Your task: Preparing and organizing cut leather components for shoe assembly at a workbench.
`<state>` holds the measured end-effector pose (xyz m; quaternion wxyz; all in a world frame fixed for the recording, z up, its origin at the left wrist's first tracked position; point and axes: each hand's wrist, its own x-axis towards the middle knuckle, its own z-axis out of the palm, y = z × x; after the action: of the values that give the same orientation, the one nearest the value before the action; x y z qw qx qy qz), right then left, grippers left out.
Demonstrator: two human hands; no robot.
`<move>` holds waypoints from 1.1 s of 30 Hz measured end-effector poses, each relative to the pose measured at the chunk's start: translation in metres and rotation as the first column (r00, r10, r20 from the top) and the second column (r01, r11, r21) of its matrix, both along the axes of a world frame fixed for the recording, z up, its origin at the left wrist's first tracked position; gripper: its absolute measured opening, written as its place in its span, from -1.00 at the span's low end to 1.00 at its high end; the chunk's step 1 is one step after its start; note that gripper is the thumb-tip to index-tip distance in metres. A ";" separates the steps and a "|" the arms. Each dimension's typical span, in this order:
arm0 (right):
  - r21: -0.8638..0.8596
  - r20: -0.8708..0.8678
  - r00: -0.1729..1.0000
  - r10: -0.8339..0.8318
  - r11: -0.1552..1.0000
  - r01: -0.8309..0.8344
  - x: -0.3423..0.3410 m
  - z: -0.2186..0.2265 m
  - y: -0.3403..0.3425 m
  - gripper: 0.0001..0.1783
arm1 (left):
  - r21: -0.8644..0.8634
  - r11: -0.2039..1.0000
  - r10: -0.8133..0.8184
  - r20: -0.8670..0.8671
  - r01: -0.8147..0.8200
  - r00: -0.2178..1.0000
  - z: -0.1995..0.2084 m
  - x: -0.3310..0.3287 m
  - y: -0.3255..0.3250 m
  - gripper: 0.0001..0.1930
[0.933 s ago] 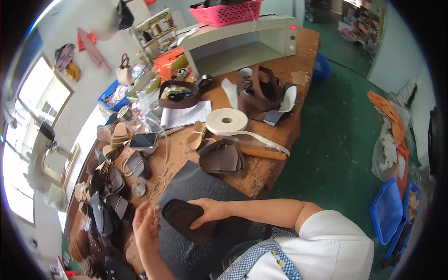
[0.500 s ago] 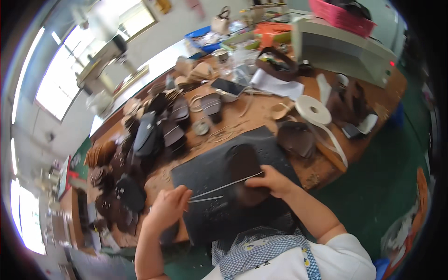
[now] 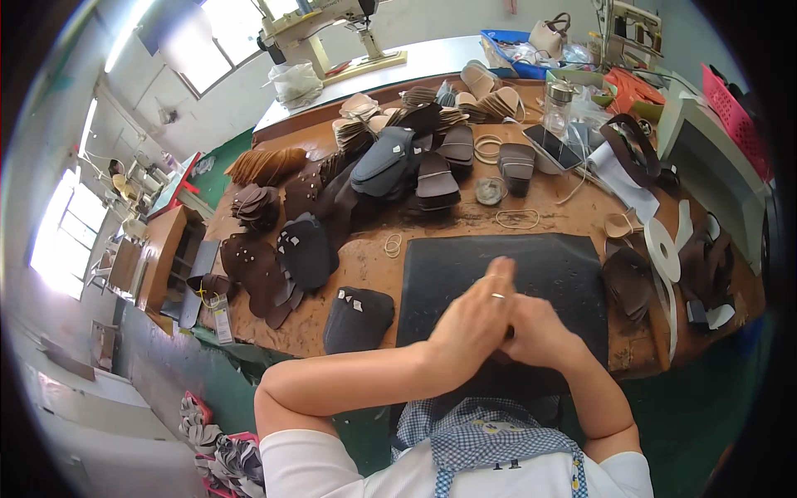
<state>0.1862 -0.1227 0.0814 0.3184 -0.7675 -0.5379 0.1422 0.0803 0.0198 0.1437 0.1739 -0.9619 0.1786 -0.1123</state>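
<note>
My left hand point(image 3: 475, 322), with a ring on one finger, meets my right hand point(image 3: 538, 330) above the black mat point(image 3: 436, 270). The left fingers press together and point away from me, lying against the closed right hand. A small dark bit shows between the palms, but the hands hide nearly all of what they hold. To the left of the mat lies a dark grey stack of rounded pieces point(image 3: 359, 322) with small white chips on top. Beyond the mat's far edge is a loose pale band point(image 3: 517, 219).
Brown and grey rounded pieces point(image 3: 303, 257) pile up across the left of the wooden table point(image 3: 365, 266). A white tape roll point(image 3: 662, 249) and dark brown pieces point(image 3: 627, 282) lie at right. Farther back are a phone point(image 3: 552, 148), a glass jar point(image 3: 559, 104) and a sewing machine point(image 3: 324, 41).
My hands were apart, stretching a pale band across a dark brown rounded piece; now they are together and cover it. The left hand has moved right, and the view has turned left.
</note>
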 end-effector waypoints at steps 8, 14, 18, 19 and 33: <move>0.252 -0.663 0.744 0.082 0.960 0.119 0.003 -0.025 -0.032 -0.35 | -0.661 0.624 -0.179 -0.640 -0.417 0.747 0.013 -0.003 0.070 -0.34; 0.041 -0.991 0.134 -0.022 0.891 0.451 0.004 -0.052 -0.009 -0.38 | -0.816 -0.372 -0.224 -0.385 -0.443 0.896 -0.095 0.009 0.080 -0.37; -0.020 -0.998 0.051 -0.045 0.907 0.421 0.008 -0.067 -0.012 -0.43 | -0.655 -0.583 -0.124 -0.513 -0.481 0.849 -0.126 0.004 0.056 -0.46; -0.028 -0.998 0.046 -0.052 0.907 0.420 0.010 -0.066 -0.013 -0.43 | -0.648 -0.587 -0.127 -0.517 -0.484 0.847 -0.130 0.003 0.054 -0.46; 0.056 -0.950 0.300 -0.088 0.896 0.441 0.005 -0.079 -0.015 -0.37 | -0.677 -0.567 -0.089 -0.515 -0.469 0.852 -0.128 -0.003 0.049 -0.28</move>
<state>0.1910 -0.1373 0.0026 0.7001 -0.5671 -0.1387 0.4112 0.0770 0.0685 0.0153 -0.7540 -0.6257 -0.1997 -0.0078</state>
